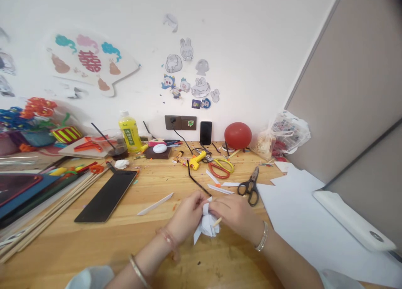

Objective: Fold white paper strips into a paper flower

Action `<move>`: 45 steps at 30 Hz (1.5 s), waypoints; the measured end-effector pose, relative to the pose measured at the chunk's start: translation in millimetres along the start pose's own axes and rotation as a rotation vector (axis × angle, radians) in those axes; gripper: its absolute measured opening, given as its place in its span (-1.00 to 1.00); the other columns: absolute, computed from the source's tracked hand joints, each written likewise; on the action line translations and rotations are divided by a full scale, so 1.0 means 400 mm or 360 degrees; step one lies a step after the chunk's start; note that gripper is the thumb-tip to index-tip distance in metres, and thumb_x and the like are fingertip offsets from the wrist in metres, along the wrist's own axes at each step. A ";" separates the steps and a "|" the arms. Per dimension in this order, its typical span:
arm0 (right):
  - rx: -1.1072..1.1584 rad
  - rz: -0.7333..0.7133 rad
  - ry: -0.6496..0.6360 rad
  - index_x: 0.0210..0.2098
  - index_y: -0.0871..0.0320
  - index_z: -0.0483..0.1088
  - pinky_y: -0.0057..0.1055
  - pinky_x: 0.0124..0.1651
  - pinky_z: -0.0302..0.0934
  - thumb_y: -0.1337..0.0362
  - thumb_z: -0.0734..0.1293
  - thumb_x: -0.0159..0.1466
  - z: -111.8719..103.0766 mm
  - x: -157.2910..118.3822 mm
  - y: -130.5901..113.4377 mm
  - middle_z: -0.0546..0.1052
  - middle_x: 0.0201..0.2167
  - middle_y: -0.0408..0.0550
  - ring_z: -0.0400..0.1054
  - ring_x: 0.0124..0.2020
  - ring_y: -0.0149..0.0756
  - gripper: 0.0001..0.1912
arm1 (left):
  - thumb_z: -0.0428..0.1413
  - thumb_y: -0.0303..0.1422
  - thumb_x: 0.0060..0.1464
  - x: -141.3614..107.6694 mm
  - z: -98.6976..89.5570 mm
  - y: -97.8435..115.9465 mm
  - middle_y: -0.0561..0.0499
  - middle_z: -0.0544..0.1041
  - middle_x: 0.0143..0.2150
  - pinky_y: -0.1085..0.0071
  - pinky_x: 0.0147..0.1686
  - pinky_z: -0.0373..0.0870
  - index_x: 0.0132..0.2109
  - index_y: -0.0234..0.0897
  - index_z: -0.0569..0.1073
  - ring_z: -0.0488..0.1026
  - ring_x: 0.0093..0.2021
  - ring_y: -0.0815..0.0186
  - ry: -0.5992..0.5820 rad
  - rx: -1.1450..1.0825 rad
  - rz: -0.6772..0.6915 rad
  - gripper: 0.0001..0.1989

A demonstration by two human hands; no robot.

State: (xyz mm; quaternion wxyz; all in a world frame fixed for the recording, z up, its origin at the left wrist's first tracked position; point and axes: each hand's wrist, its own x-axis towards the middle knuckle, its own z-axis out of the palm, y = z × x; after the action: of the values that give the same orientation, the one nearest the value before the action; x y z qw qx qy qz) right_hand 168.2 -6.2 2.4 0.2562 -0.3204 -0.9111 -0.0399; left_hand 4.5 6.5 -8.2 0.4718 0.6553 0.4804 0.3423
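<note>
A folded white paper piece (207,225) with a light wooden stick (217,222) at its lower right is between my two hands, over the table's front middle. My left hand (190,211) pinches its upper left side with fingers closed. From the right, my right hand (235,211) has its fingers bent closed on the paper's top edge. A thin black strip (198,182) runs from the paper's top towards the yellow glue gun (197,160). White paper strips (220,189) lie just beyond my hands, and another strip (155,204) lies to their left.
Black scissors (250,187) and red-yellow scissors (221,168) lie beyond my right hand. White sheets (301,222) cover the right side. A black tablet (106,194) and wooden sticks (53,209) lie left. A bottle (130,132), a phone (206,132) and a red balloon (238,135) stand along the wall.
</note>
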 end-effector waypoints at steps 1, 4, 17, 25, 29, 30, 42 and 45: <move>0.0023 -0.0026 -0.0015 -0.33 0.16 0.39 -0.45 -0.36 0.17 0.33 0.08 0.33 0.000 0.001 0.002 0.51 -0.46 -0.06 0.36 -0.42 -0.35 -0.73 | -0.06 -0.38 -0.04 0.000 0.001 0.000 0.12 0.32 -0.56 0.51 -0.54 0.19 -0.46 -0.27 0.26 0.23 -0.53 0.40 -0.0007 0.0012 -0.0004 -0.91; 0.0020 -0.0063 -0.0011 -0.33 0.16 0.39 -0.45 -0.38 0.16 0.34 0.09 0.32 0.003 -0.001 0.003 0.51 -0.44 -0.05 0.36 -0.43 -0.34 -0.73 | -0.06 -0.36 -0.03 0.001 0.005 -0.001 0.11 0.32 -0.56 0.50 -0.53 0.20 -0.48 -0.27 0.26 0.23 -0.53 0.39 0.0007 0.0037 -0.0002 -0.88; 0.0543 0.0994 0.0370 -0.40 0.17 0.41 -0.43 -0.31 0.20 0.42 0.23 0.15 0.006 0.011 0.028 0.53 -0.42 -0.09 0.38 -0.37 -0.30 -0.87 | 0.21 -0.24 -0.18 -0.024 -0.011 0.024 -0.17 0.33 0.12 0.21 0.07 0.18 0.10 -0.26 0.27 0.26 0.09 0.10 -0.0022 0.0288 0.0493 -0.35; 0.0697 0.1147 0.0505 -0.37 0.16 0.45 -0.41 -0.31 0.23 0.32 0.22 0.18 0.009 0.017 -0.020 0.55 -0.39 -0.06 0.40 -0.36 -0.27 -0.84 | 0.11 -0.30 -0.06 -0.022 0.016 0.011 -0.12 0.50 -0.08 0.27 -0.13 0.37 -0.03 -0.31 0.38 0.44 -0.14 0.18 0.0327 0.0423 0.0375 -0.59; 0.0686 0.1022 0.0590 -0.27 0.16 0.44 -0.39 -0.21 0.25 0.33 0.24 0.17 0.003 0.015 -0.030 0.55 -0.29 -0.03 0.41 -0.25 -0.25 -0.83 | 0.10 -0.29 -0.05 -0.014 0.006 0.002 -0.12 0.51 -0.09 0.28 -0.14 0.38 -0.03 -0.33 0.36 0.44 -0.13 0.19 0.0416 0.0319 0.0410 -0.60; 0.0690 0.1023 0.0615 -0.27 0.16 0.44 -0.38 -0.20 0.26 0.32 0.25 0.17 0.003 0.014 -0.029 0.55 -0.29 -0.03 0.41 -0.25 -0.24 -0.83 | 0.10 -0.29 -0.06 -0.013 0.005 0.000 -0.12 0.49 -0.08 0.28 -0.12 0.38 -0.02 -0.33 0.35 0.44 -0.11 0.19 0.0427 0.0312 0.0434 -0.58; 0.0155 0.0419 0.0507 -0.37 0.17 0.42 -0.39 -0.32 0.26 0.34 0.14 0.28 0.019 0.006 -0.024 0.54 -0.41 -0.02 0.41 -0.39 -0.29 -0.76 | 0.15 -0.31 -0.15 -0.027 0.005 0.018 -0.02 0.54 -0.20 0.37 -0.28 0.37 0.03 -0.21 0.24 0.49 -0.27 0.21 0.0258 0.0551 0.0297 -0.47; 0.0057 0.0276 0.0516 -0.38 0.18 0.42 -0.41 -0.34 0.24 0.32 0.12 0.31 0.014 0.009 -0.027 0.54 -0.43 -0.03 0.40 -0.40 -0.31 -0.73 | 0.15 -0.31 -0.16 -0.025 0.001 0.022 -0.01 0.54 -0.25 0.41 -0.34 0.34 -0.01 -0.23 0.22 0.48 -0.31 0.23 0.0179 0.0505 0.0303 -0.49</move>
State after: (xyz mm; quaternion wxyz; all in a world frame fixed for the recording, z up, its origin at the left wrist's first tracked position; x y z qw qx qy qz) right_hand 156.9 -11.4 0.3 0.4078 -0.3826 -0.8274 -0.0524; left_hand 4.7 -3.9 -0.1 0.3003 0.7438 0.4899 0.3415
